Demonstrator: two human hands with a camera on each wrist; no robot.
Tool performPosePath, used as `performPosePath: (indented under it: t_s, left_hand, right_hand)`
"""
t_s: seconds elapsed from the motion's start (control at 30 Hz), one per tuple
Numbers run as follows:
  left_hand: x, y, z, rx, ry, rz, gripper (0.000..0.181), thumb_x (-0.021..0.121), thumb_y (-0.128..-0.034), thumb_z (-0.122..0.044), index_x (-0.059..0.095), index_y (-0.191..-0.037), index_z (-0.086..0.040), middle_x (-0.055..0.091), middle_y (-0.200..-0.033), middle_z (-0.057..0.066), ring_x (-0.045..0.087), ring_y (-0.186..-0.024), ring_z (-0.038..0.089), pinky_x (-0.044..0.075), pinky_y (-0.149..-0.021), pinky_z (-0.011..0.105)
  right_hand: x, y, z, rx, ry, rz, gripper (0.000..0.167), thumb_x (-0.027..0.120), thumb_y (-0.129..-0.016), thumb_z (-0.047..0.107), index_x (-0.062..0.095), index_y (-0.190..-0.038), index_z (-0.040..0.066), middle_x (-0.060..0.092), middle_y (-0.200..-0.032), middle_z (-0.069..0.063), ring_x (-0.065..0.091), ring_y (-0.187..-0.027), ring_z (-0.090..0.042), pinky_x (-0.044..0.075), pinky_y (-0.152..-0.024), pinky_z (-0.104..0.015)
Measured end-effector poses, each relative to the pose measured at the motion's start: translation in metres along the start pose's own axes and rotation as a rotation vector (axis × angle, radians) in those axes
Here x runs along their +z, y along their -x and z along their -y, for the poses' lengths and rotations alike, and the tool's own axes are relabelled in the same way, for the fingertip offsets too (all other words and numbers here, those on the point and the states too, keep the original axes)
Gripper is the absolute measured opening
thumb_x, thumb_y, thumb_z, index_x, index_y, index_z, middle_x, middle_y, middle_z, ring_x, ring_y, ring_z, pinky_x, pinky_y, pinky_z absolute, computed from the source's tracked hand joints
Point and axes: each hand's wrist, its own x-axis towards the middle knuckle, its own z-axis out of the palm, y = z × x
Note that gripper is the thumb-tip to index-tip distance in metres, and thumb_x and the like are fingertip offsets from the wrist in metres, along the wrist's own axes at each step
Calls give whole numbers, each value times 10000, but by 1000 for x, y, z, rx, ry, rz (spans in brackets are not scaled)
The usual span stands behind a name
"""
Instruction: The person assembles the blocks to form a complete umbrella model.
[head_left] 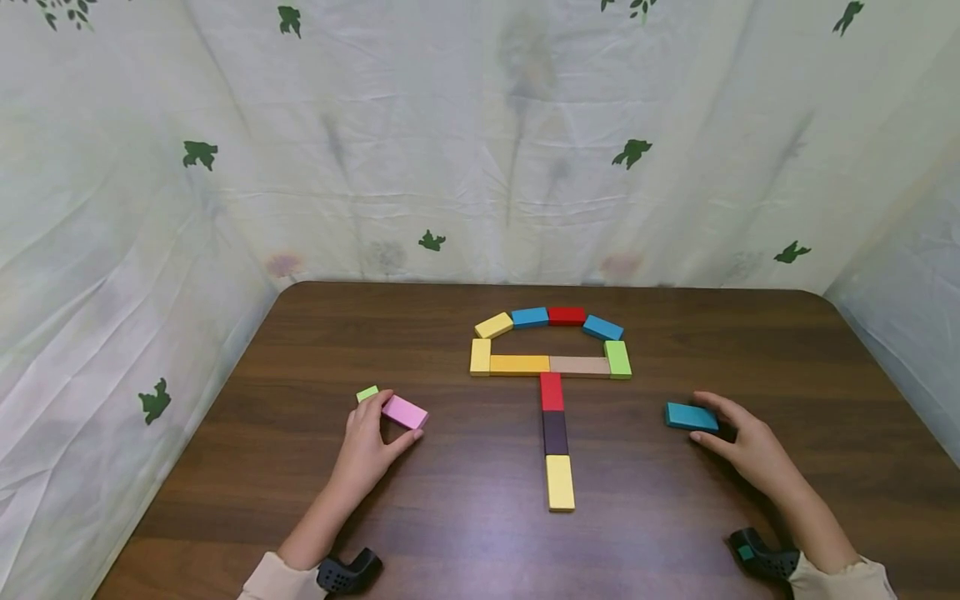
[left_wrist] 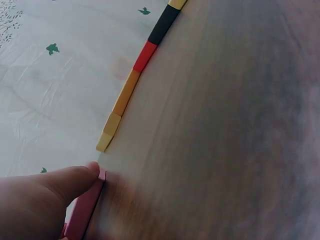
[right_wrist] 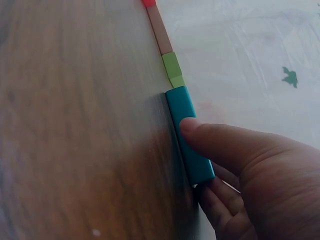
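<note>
On the left of the table my left hand [head_left: 367,446] pinches a pink block [head_left: 406,412], thumb at its right end and fingers at its left. A light green block [head_left: 367,393] peeks out behind those fingers, mostly hidden. In the left wrist view the thumb [left_wrist: 70,182] lies against the pink block [left_wrist: 87,212]. Over on the right, my right hand [head_left: 750,450] grips a teal block [head_left: 692,417] by its right end. The right wrist view has the thumb on the teal block's [right_wrist: 187,140] side, with the other fingers partly hidden behind its near end.
Between the hands, several blocks form a closed arch with a yellow base block [head_left: 519,365] and a pinkish-brown one [head_left: 580,367]. Below runs a column of red [head_left: 551,392], dark purple [head_left: 555,433] and pale yellow [head_left: 559,483] blocks. A patterned curtain [head_left: 480,167] hangs behind the table.
</note>
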Motion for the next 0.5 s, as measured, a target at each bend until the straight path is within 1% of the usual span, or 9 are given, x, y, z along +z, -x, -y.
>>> performPosePath:
  t_s: [0.1, 0.3, 0.4, 0.5]
  left_hand:
    - [0, 0, 0, -2, 3, 0, 687, 793, -678, -228, 448, -1201, 54, 474, -1171, 226, 407, -1045, 368, 333, -872, 476]
    - [0, -1, -2, 28, 14, -1, 672, 795, -671, -207, 457, -1190, 53, 484, -1145, 221, 417, -1021, 356, 335, -857, 464]
    - [0, 0, -2, 33, 25, 5, 679, 797, -667, -206, 464, -1197, 57, 471, -1158, 225, 414, -1036, 355, 332, -866, 471]
    - [-1, 0, -4, 30, 48, 15, 689, 796, -669, -201, 468, -1215, 63, 451, -1176, 235, 416, -1059, 357, 344, -885, 479]
  right_hand:
    - [0, 0, -1, -16, 19, 2, 547, 653, -829, 185, 428, -1282, -25, 440, -1245, -243, 419, -1100, -430, 356, -824, -550]
    - [0, 1, -3, -64, 63, -13, 445, 648, -830, 137, 498, -1213, -32, 430, -1260, -217, 424, -1095, -417, 368, -803, -547]
    - [0, 1, -3, -71, 76, -27, 376, 647, -831, 136, 542, -1158, -18, 458, -1222, -199, 451, -1055, -391, 382, -777, -538]
    - [0, 1, -4, -67, 89, -45, 345, 659, -822, 140, 567, -1127, 7, 492, -1159, -169, 480, -998, -345, 397, -750, -504]
